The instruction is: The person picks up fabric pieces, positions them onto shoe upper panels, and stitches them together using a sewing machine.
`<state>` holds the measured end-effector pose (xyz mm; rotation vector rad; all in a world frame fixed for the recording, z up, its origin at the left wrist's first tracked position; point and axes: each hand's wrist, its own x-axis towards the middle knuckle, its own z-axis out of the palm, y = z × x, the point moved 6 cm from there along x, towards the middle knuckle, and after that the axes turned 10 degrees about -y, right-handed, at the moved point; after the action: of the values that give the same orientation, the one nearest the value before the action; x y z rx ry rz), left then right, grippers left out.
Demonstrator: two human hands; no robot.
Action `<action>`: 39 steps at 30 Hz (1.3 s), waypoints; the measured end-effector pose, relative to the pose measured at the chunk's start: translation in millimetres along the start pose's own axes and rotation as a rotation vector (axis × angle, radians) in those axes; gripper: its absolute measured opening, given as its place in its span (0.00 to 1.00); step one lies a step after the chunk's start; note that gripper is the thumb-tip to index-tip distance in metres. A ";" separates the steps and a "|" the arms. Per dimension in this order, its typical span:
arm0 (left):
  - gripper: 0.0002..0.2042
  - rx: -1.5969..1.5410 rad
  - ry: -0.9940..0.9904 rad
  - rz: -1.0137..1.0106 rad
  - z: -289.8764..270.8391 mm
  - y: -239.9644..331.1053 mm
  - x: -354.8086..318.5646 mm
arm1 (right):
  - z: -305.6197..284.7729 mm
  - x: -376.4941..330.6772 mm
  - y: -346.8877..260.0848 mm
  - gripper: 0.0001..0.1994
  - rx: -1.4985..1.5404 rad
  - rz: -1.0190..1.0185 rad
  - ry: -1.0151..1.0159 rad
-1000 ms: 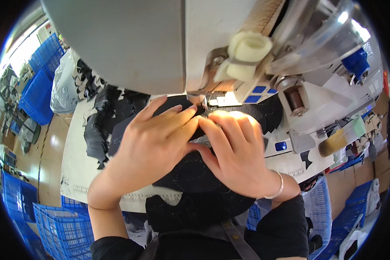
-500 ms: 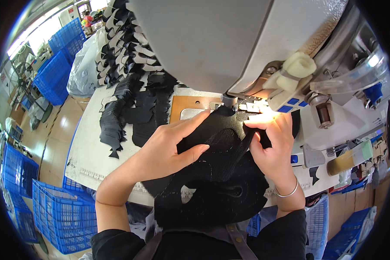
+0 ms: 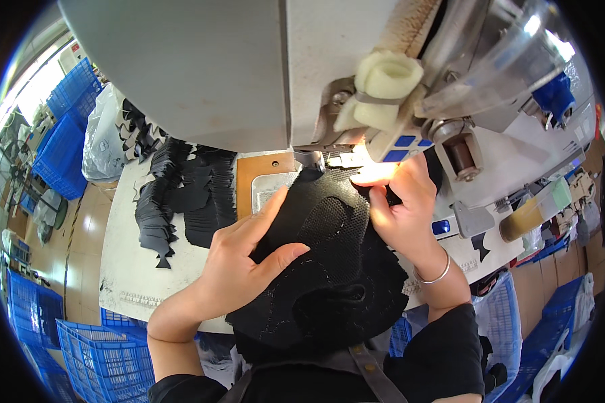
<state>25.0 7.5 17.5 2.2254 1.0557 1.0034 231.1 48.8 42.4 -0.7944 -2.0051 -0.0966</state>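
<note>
A black shoe upper (image 3: 329, 252) of mesh and smooth material lies across the machine bed, its lower part bunched toward my body. Its far edge meets the presser foot (image 3: 309, 159) of a grey sewing machine (image 3: 195, 74), in bright lamp light. My left hand (image 3: 232, 269) rests on the upper's left side, index finger stretched toward the foot and thumb apart. On the right side, close to the foot, my right hand (image 3: 407, 208) grips the upper's edge between bent fingers and thumb. The needle itself cannot be made out.
Stacks of black cut pieces (image 3: 205, 195) lie left on the white table (image 3: 124, 269). A thread spool (image 3: 462, 158) and a rolled foam piece (image 3: 386, 77) are on the machine at right. Blue crates (image 3: 104, 356) stand on the floor at left.
The whole view has shifted, so the machine sits further left. The upper has turned a little and bunched lower down, and a gap in it no longer shows. Both hands keep much the same pose.
</note>
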 end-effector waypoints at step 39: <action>0.23 0.601 0.152 0.257 -34.5 37.9 17.8 | 6.7 -2.2 -3.5 0.19 -0.063 -0.082 -0.005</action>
<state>23.0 3.1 71.5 2.8633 1.2912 1.0763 224.9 47.4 37.8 -0.7528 -2.0483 -0.2060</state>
